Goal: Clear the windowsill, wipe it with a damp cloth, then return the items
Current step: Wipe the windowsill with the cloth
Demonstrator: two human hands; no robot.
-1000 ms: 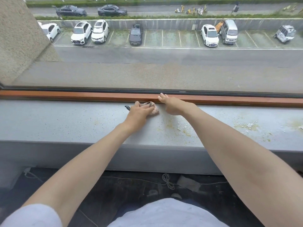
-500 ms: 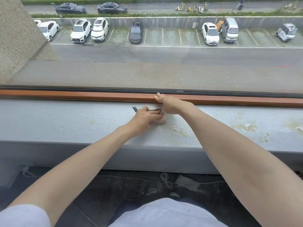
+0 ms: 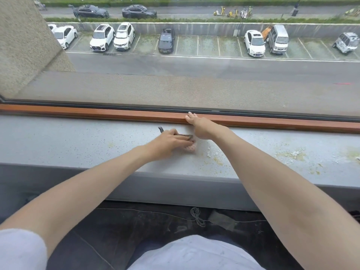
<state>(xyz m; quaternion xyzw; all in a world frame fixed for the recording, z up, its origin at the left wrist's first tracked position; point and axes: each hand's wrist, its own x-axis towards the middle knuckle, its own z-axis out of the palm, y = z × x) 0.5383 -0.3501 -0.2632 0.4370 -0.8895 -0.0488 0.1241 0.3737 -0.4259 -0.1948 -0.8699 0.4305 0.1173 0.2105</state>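
A grey speckled windowsill (image 3: pixel 68 145) runs across the view below a brown wooden window frame (image 3: pixel 97 113). My left hand (image 3: pixel 167 142) presses a small pink cloth (image 3: pixel 191 147) with a dark edge strip onto the sill, its fingers laid over the cloth. Just to the right of it, my right hand (image 3: pixel 200 126) rests on the sill, fingers stretched forward and touching the wooden frame. White crumbs and yellowish stains (image 3: pixel 213 154) lie right of the cloth.
More white and yellow dirt (image 3: pixel 294 155) sits further right on the sill. Below the sill a dark floor holds a coiled thin cable (image 3: pixel 197 216) and a patch of tape (image 3: pixel 222 220). Beyond the glass lies a car park.
My left hand has slid the cloth to the right and toward me, close to the white crumbs. The right hand stayed against the frame.
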